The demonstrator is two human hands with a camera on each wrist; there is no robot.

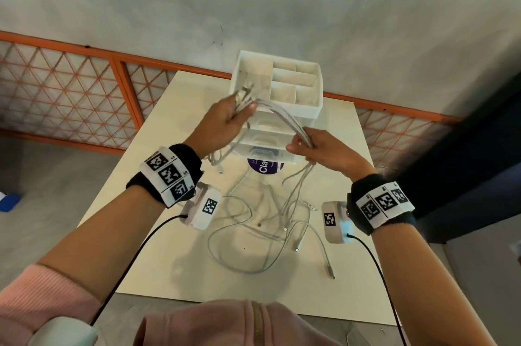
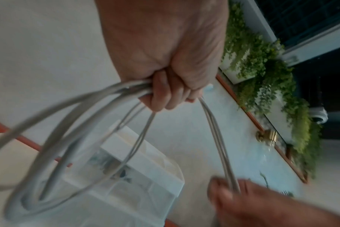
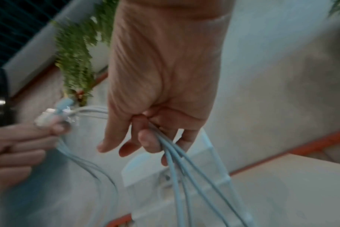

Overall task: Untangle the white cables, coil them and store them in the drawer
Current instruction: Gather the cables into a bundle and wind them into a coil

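Note:
Several white cables [image 1: 284,117] arch between my two raised hands above the table. My left hand [image 1: 225,123] grips the bundle near its plug ends [image 1: 245,93]; the left wrist view shows its fingers [image 2: 165,95] curled round the cables [image 2: 72,126]. My right hand [image 1: 318,148] pinches the same strands lower down, with the cables [image 3: 184,165] running out past its fingers [image 3: 147,141]. The loose ends hang down to a tangle [image 1: 270,230] on the table. A white drawer unit [image 1: 279,125] stands behind the hands, its drawers partly hidden by them.
The white table [image 1: 158,255] is small, with its edges close on all sides. An open-topped divided tray [image 1: 304,113] tops the drawer unit. A purple round label [image 1: 265,166] lies at the unit's foot. An orange lattice railing [image 1: 70,92] runs behind the table.

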